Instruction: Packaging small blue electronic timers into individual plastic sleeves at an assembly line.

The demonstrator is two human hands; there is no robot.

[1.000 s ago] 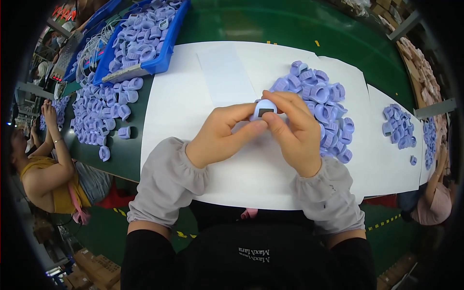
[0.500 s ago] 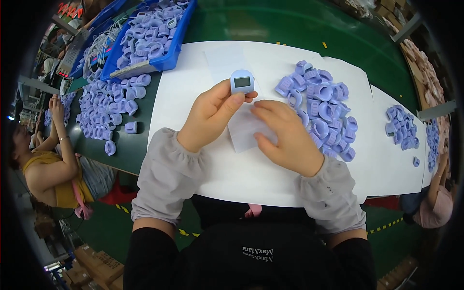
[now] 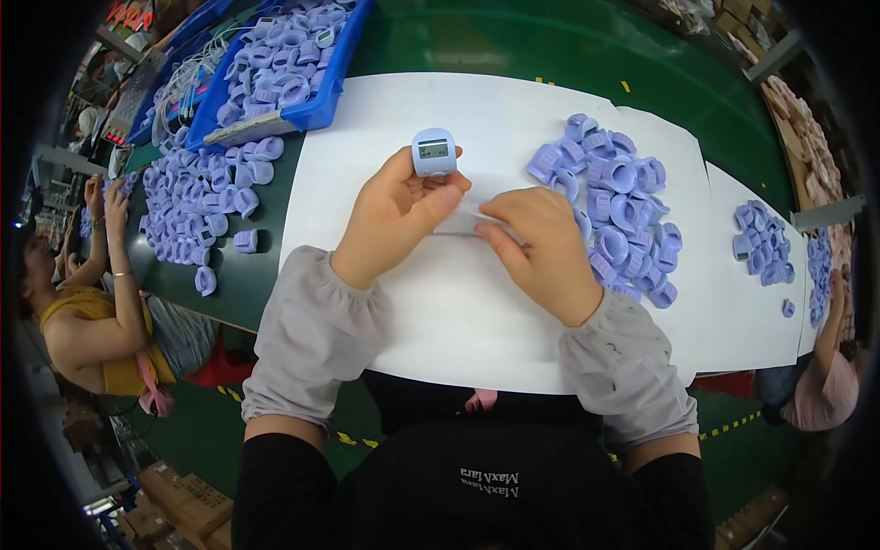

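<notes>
My left hand [image 3: 394, 215] holds a small lavender ring-shaped counter [image 3: 434, 152] with a little grey screen, raised above the white sheet [image 3: 458, 302]. My right hand [image 3: 541, 247] rests on the sheet just right of it, fingers pinching a small clear plastic bag [image 3: 472, 220] that lies between both hands. A heap of lavender ring counters [image 3: 610, 206] lies right beside my right hand.
A blue tray [image 3: 293, 64] filled with the same lavender pieces stands at the back left, with more loose ones [image 3: 206, 215] on the green table. A smaller pile [image 3: 761, 243] lies far right. One person sits at the left, another at the right edge.
My left hand lifted the counter away from my right hand and up to the left. My right hand dropped to the sheet and took hold of the clear bag.
</notes>
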